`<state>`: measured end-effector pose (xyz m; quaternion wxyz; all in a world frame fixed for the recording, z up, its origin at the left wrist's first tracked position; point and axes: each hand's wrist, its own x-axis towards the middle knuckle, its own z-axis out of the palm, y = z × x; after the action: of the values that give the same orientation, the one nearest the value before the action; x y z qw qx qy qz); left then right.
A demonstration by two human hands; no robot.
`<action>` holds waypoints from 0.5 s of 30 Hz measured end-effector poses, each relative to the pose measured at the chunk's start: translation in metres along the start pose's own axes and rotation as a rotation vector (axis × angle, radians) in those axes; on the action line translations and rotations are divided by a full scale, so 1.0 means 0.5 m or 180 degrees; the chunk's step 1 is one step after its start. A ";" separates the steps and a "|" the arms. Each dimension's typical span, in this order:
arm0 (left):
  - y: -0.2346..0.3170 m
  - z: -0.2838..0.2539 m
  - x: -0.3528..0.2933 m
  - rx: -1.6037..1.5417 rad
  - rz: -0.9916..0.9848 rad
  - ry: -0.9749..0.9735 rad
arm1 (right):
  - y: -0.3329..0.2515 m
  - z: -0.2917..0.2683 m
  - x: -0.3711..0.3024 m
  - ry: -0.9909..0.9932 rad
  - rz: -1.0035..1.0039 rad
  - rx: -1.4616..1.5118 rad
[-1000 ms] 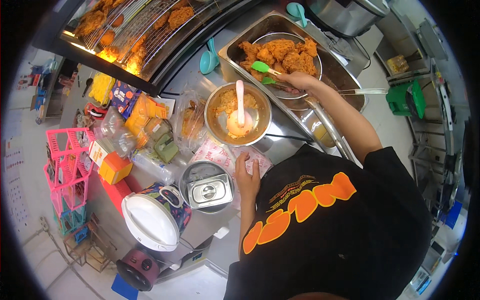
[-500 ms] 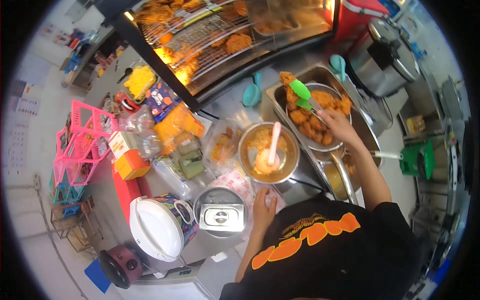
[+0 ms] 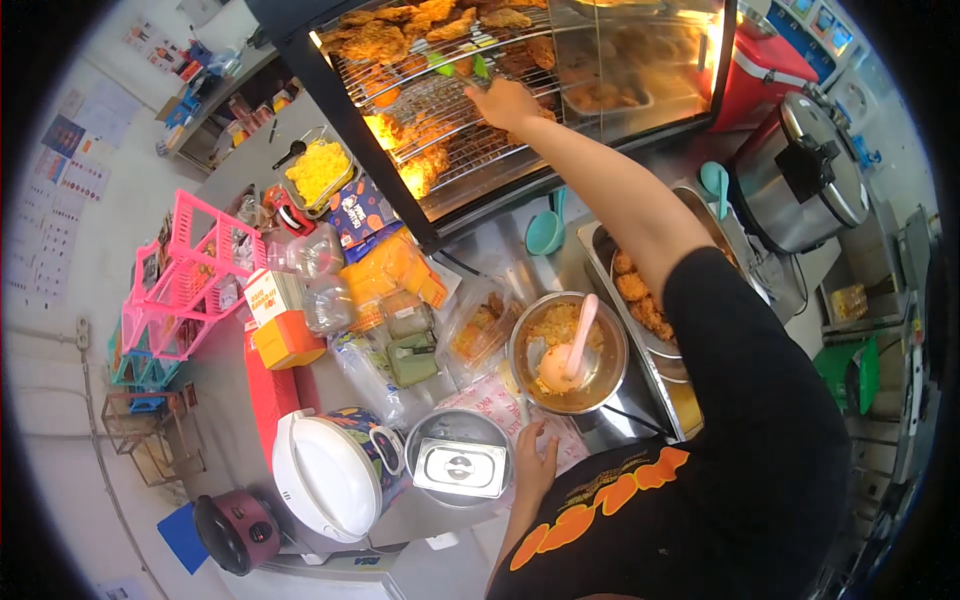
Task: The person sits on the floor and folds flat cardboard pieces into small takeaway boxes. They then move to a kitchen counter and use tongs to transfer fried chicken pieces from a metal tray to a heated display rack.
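Observation:
My right hand [image 3: 503, 104] is closed around a pair of tongs with green tips [image 3: 481, 67], reaching into the lit warming cabinet [image 3: 440, 215]. A bit of fried chicken [image 3: 463, 66] shows between the spread tips; whether they grip it I cannot tell. Fried chicken pieces [image 3: 430, 40] lie on the upper wire rack around them. At the counter's near edge, my left hand [image 3: 537, 462] rests empty, its fingers loosely bent and apart, beside a patterned paper sheet [image 3: 490, 402]. Just beyond it stands a steel bowl [image 3: 622, 352] of yellow-orange food with a pink spoon [image 3: 581, 335].
Under my right arm, a steel tray [image 3: 622, 300] holds a pan with more fried chicken [image 3: 640, 300]. Left of the bowl are plastic-wrapped packs [image 3: 485, 320], a lidded steel container [image 3: 460, 467], a white-lidded cooker [image 3: 325, 480] and a pink basket [image 3: 190, 285]. A turquoise ladle [image 3: 546, 232] lies before the cabinet.
My right hand has carried the tongs and a chicken piece from above the pan, up and left into the cabinet. The view has shifted; my left hand stays by the counter edge.

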<state>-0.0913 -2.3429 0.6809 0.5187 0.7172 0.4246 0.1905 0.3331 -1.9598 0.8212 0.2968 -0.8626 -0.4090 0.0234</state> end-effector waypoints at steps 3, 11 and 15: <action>0.022 -0.009 0.014 0.0118 -0.0005 -0.0010 | -0.003 -0.002 -0.022 0.0272 0.0037 0.0011; 0.025 0.012 0.015 -0.0094 -0.0022 -0.0261 | 0.249 -0.332 -0.450 -0.1173 -0.0155 0.0558; 0.002 0.044 0.012 -0.0115 0.0331 -0.0549 | 0.482 -0.546 -0.680 -0.0551 0.0846 -0.0386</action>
<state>-0.0718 -2.3509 0.6723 0.5556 0.7425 0.3371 0.1623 0.3513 -2.4567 0.8492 0.2021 -0.9202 -0.3160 0.1120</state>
